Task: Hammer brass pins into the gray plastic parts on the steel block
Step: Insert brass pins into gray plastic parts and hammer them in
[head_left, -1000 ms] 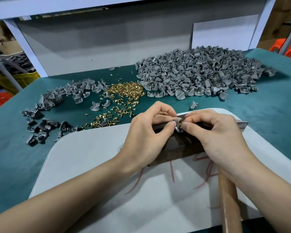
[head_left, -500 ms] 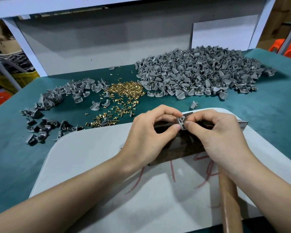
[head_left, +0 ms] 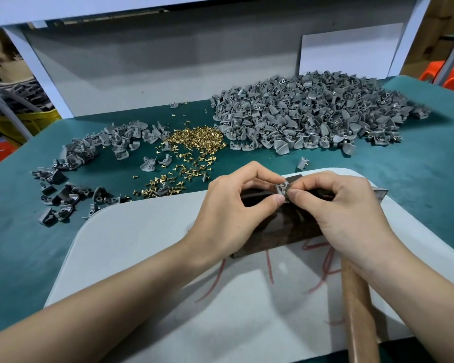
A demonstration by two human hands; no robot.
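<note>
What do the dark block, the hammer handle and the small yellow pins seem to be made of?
The dark block is probably steel: its glossy dark faces show reflections. The hammer handle looks like wood, smooth and reddish-brown. The pins are likely brass, judging by their shiny golden-yellow colour, though plated metal would look alike.

green table [head_left: 417, 179] — gray parts heap [head_left: 312, 113] | brass pins [head_left: 194, 140] | white board [head_left: 142, 244]
</note>
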